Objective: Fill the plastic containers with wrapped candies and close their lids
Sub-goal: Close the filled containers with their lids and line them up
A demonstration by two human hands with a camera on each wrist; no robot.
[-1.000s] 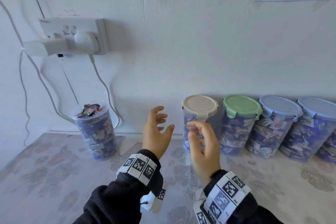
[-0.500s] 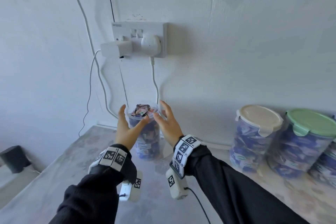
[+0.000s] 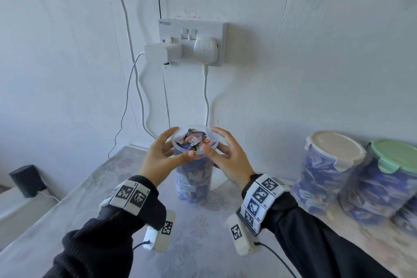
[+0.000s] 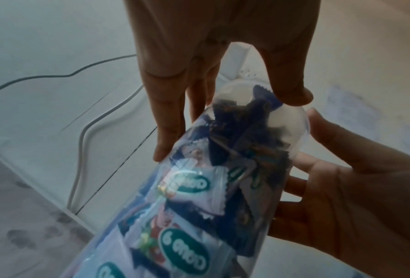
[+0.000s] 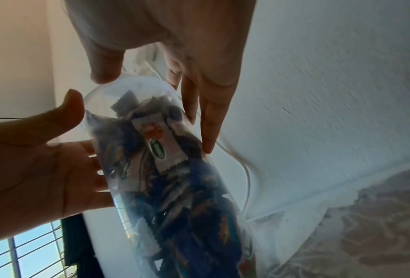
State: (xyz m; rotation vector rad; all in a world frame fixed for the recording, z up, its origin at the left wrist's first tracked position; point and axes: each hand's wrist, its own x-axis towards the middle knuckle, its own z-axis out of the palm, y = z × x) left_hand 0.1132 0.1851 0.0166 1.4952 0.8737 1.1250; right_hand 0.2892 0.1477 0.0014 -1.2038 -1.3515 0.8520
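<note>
A clear lidless container (image 3: pixel 194 178) stands on the table by the wall, filled to its rim with wrapped candies (image 3: pixel 193 140). My left hand (image 3: pixel 184 142) holds its top from the left, thumb across the front and fingers behind. From the other side my right hand (image 3: pixel 211 140) holds it the same way. In the left wrist view my left hand (image 4: pixel 228 126) has its thumb on the rim of the container (image 4: pixel 211 188). The right wrist view shows my right hand (image 5: pixel 156 112) with its thumb at the rim and fingers along the wall of the container (image 5: pixel 170 178).
Filled, closed containers stand at the right along the wall, one with a beige lid (image 3: pixel 336 149), one with a green lid (image 3: pixel 397 156). A wall socket (image 3: pixel 191 40) with plugs and hanging cables (image 3: pixel 206 97) is above. A black object (image 3: pixel 27 180) sits low left. The patterned table (image 3: pixel 198 244) lies below.
A second ago my hands were at the beige-lidded container. They moved left to the lidless one, and now the thumbs have closed across its front.
</note>
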